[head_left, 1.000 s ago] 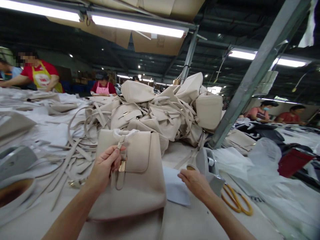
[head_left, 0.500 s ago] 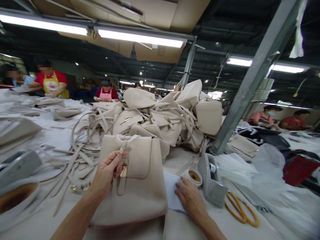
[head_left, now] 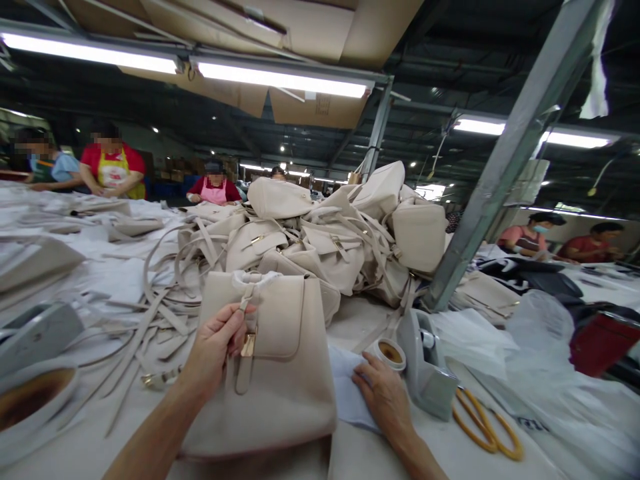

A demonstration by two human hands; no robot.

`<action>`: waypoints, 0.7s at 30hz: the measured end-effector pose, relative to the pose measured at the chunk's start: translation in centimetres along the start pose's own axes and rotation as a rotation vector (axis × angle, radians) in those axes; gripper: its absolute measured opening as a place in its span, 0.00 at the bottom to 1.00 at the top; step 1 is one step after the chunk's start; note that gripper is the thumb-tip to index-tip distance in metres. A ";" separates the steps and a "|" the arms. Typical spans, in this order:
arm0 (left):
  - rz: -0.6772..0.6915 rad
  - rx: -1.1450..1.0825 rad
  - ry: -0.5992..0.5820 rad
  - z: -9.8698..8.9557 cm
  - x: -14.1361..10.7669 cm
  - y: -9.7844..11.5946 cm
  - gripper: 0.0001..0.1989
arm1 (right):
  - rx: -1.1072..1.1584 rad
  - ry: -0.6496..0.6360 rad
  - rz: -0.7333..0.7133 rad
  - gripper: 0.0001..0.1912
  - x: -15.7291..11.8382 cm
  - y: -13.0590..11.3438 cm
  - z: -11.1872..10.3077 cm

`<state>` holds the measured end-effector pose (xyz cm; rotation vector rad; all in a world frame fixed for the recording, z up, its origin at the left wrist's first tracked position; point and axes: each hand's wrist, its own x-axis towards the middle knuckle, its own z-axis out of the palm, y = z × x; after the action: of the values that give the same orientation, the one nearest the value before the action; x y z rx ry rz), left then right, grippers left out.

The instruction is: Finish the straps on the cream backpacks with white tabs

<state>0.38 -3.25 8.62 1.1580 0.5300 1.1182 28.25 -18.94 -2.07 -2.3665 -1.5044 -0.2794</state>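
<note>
A beige bag [head_left: 285, 400] with a flap and a gold buckle [head_left: 249, 345] stands in front of me. My left hand [head_left: 225, 337] pinches the small strap [head_left: 246, 300] above the buckle, its fingers closed. To the right of the bag, my right hand [head_left: 383, 393] lies on a folded white cloth [head_left: 347, 387], fingers partly spread and its palm hidden. Just beyond those fingers is a small white cup [head_left: 390, 354] with brown contents.
Beige bags [head_left: 330, 247] are heaped behind. A grey tape dispenser [head_left: 433, 373] and yellow-handled scissors [head_left: 487, 423] lie at the right, near clear plastic [head_left: 545, 360]. Loose straps [head_left: 145, 340] and a large bowl [head_left: 37, 400] are at the left. Several people sit beyond.
Both hands keep nearly the same places; the fingers of my right hand have shifted slightly on the cloth. People at the back left have changed posture.
</note>
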 end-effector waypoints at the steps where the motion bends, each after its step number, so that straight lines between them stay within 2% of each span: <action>1: -0.002 0.003 -0.001 0.0 0.0 0.0 0.20 | 0.009 0.024 -0.009 0.11 0.1 0.0 -0.1; 5: -0.016 -0.004 -0.017 -0.1 -0.1 0.2 0.20 | 0.118 0.095 0.001 0.15 0.4 0.5 -0.2; 8: -0.031 -0.015 -0.021 0.0 -0.2 0.3 0.20 | 0.183 0.065 0.047 0.16 0.7 1.3 0.2; 10: -0.037 -0.023 -0.016 0.0 -0.3 0.3 0.20 | 0.153 0.003 0.059 0.18 0.7 1.7 0.6; 13: -0.040 -0.029 -0.016 -0.1 -0.4 0.3 0.20 | 0.059 -0.062 0.046 0.16 0.7 1.9 1.2; 21: -0.021 -0.023 0.001 0.0 -0.3 0.2 0.20 | 0.043 -0.053 0.032 0.13 0.3 0.8 0.5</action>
<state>0.16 -3.53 8.76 1.1296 0.5276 1.1044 29.15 -18.78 -2.60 -2.3790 -1.4800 -0.1756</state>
